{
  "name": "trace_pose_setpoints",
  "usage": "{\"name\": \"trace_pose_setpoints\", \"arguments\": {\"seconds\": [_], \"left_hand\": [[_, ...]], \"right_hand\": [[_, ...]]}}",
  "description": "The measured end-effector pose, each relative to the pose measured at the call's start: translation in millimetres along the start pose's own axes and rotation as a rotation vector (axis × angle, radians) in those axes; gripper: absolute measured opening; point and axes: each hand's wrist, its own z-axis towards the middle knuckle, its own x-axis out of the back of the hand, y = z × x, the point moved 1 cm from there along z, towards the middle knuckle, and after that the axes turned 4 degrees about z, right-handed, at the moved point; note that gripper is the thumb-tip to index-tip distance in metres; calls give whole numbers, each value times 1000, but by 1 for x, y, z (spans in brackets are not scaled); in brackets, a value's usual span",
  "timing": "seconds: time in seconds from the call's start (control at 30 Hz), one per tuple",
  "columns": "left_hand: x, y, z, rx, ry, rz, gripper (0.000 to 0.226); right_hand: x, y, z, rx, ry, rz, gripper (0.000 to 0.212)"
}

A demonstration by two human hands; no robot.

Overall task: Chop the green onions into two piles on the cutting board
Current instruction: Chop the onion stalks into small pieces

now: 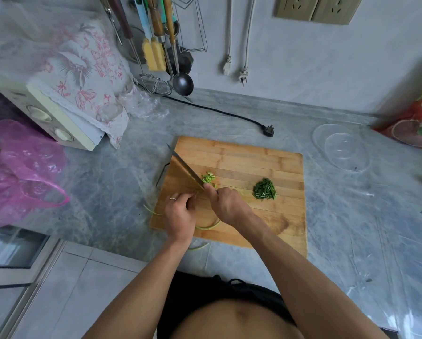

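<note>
Right hand (226, 204) grips the wide steel cleaver (186, 173); left hand (180, 211) pinches pale green onion stalks (206, 226) near the wooden cutting board (254, 162)'s left edge. Keep those fingertips tucked, slices short.

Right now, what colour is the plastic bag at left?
Pink, see-through plastic bag; head view, the only one.

Head view, steeply downward (wide-angle), near cutting board (241, 167)
</note>
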Motion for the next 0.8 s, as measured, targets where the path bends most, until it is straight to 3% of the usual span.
{"name": "trace_pose_setpoints", "arguments": {"seconds": [0.13,0.33,0.63,0.8], "left_hand": [[2,-1,-2,12,13,-22,9],[1,-1,0,-7,10,-5,8],[6,3,-5,24,-8,-21,18],[5,4,-6,66,41,-82,17]], "right_hand": [[18,-4,-6,54,-48,-29,57],[34,5,-22,75,-92,-51,69],[23,7,-44,133,-130,-99,55],[14,14,-45,143,-87,-112,66]]}}
